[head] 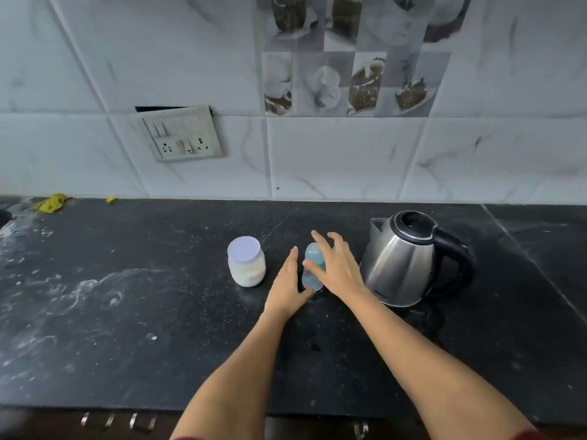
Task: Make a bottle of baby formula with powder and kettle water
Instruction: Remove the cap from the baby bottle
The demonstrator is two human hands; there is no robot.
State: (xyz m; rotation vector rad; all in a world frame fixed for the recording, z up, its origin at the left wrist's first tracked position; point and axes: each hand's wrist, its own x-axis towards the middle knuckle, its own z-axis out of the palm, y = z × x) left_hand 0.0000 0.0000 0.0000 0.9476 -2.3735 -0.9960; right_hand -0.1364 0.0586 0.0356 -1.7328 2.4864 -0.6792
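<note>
Two hands are closing in on the baby bottle (pixel 313 268), and I am watching my fingers (pixel 320 246) first. On the right hand (pixel 338 268) they are spread wide and curving over the bottle's capped top, the thumb touching its side, so I judge I am reaching to steady or twist off the cap rather than gripping it yet. On the left hand (pixel 287 285) the fingers are lying straight and together, flat against the bottle's left side, with the thumb tucking under near its base; I think this is bracing the bottle so it is not tipping, though the motion blur is leaving real contact hard to confirm.

Moving outward, the bottle is standing upright on the dark tabletop (pixel 158 328), between the powder jar (pixel 246 265) on its left and the steel kettle (pixel 403 258) on its right. Both are sitting near, lids on, probably so either is within one reach. Powder and water are not yet going in, so I am judging the task to be at its opening step.
</note>
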